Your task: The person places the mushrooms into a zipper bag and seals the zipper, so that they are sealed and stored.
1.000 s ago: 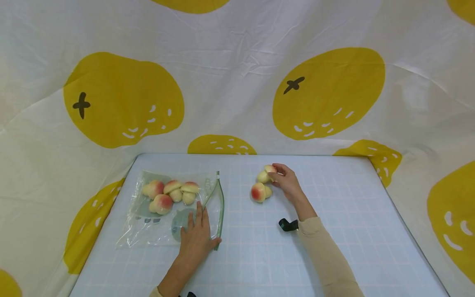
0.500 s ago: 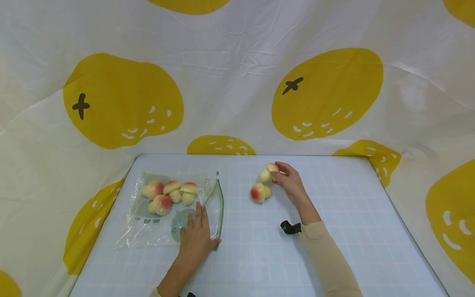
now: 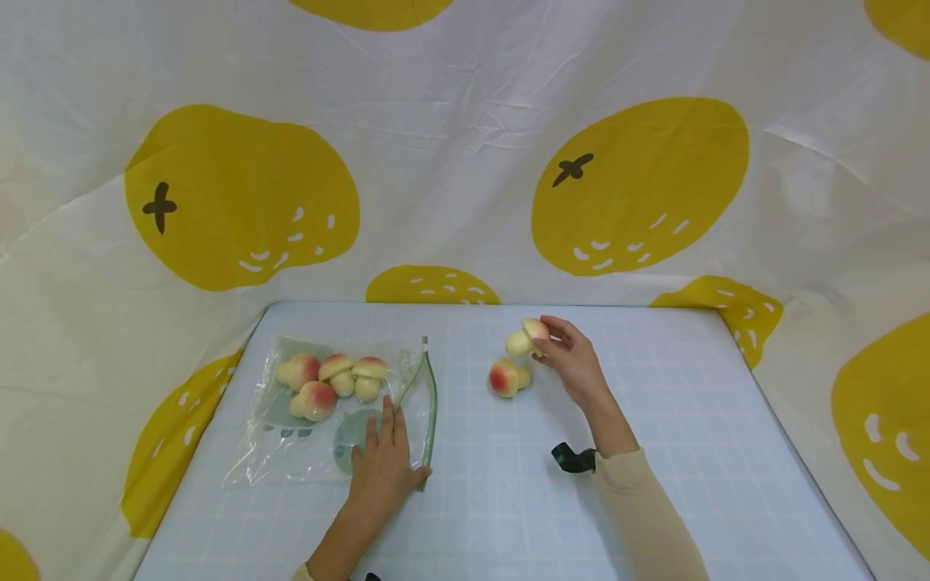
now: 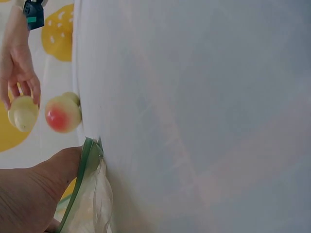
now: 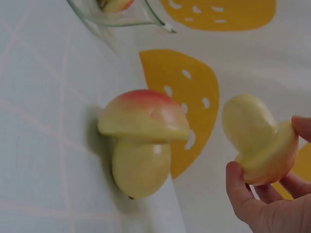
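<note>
My right hand [image 3: 574, 363] holds a toy mushroom [image 3: 519, 343] by its red-tinged cap, fingers and thumb around the cap and the pale stem pointing left. In the right wrist view this held mushroom [image 5: 250, 124] is raised off the table. Just below it in the head view, a second mushroom [image 3: 504, 378] lies on its side. My left hand [image 3: 383, 460] rests on a clear zip bag [image 3: 261, 452], fingers straight and spread. Its thumb is at the near end of the bag's green zip edge [image 3: 433, 403], which gapes toward the right. Several mushrooms [image 3: 316, 400] lie inside the bag.
A light blue table [image 3: 494, 516] with a pale grid carries everything. Behind it hangs a white cloth [image 3: 450, 161] printed with big yellow fruit. A black wrist camera [image 3: 572, 458] sticks out from my right forearm, beside the beige sleeve [image 3: 647, 508].
The right hand has lifted its mushroom slightly up and right, away from the one on the table. My left hand and the bag have stayed in place.
</note>
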### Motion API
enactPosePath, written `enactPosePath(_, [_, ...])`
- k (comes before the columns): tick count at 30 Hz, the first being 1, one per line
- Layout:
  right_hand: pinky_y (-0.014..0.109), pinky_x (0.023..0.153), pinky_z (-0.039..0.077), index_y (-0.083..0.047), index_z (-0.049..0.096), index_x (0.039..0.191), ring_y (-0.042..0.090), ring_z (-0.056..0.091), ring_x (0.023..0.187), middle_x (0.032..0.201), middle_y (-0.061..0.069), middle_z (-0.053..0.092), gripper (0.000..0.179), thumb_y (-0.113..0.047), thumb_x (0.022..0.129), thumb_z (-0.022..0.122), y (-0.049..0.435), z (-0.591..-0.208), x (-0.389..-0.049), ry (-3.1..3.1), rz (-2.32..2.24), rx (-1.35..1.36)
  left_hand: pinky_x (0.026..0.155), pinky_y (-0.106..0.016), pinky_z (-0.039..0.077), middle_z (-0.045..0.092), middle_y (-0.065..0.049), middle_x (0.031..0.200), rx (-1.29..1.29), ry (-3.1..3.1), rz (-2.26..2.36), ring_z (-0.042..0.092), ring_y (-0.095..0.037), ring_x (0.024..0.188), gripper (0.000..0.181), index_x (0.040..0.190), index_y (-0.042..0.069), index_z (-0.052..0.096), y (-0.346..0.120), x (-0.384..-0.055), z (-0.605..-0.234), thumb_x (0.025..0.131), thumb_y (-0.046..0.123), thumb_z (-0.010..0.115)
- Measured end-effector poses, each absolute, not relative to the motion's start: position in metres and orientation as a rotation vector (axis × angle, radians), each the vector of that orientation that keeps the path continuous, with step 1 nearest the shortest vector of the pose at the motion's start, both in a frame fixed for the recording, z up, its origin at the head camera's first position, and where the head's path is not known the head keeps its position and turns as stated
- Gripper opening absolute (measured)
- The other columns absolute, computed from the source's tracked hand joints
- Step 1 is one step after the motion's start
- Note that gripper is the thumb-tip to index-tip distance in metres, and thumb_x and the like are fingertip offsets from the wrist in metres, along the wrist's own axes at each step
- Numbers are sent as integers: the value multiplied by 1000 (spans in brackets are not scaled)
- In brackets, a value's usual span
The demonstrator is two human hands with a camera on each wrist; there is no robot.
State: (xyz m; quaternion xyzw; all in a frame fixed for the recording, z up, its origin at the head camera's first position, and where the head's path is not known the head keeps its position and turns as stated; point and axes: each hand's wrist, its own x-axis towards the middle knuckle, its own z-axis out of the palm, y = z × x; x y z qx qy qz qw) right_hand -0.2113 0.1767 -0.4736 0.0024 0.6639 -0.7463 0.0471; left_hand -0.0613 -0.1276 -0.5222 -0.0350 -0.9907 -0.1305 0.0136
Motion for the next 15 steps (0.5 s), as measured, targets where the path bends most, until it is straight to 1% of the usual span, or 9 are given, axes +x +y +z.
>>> enactPosePath(6, [36,87,55,4,45,144,23,59,112,138,19,51,59,-5,93,72,172,-464,-196,2007,-2300,-103,86,-76,40,14,-24,163,-106,-3085,-408,34,-54,135,114,150,-9,31,-127,-61,-523,70,47,89])
enactPosePath(11, [40,90,54,2,48,142,25,57,116,138,16,53,55,-5,93,71,165,-460,-188,2011,-2288,-194,85,-76,41,14,-25,163,-109,-3082,-401,35,-54,135,114,150,-9,31,-127,-61,-523,70,47,90])
enactPosePath(15, [41,90,54,3,48,142,27,57,116,137,18,53,54,-3,93,70,157,-460,-185,2017,-2274,-266,86,-76,40,14,-25,163,-107,-3081,-406,35,-54,135,114,150,-9,31,-127,-61,-522,69,47,90])
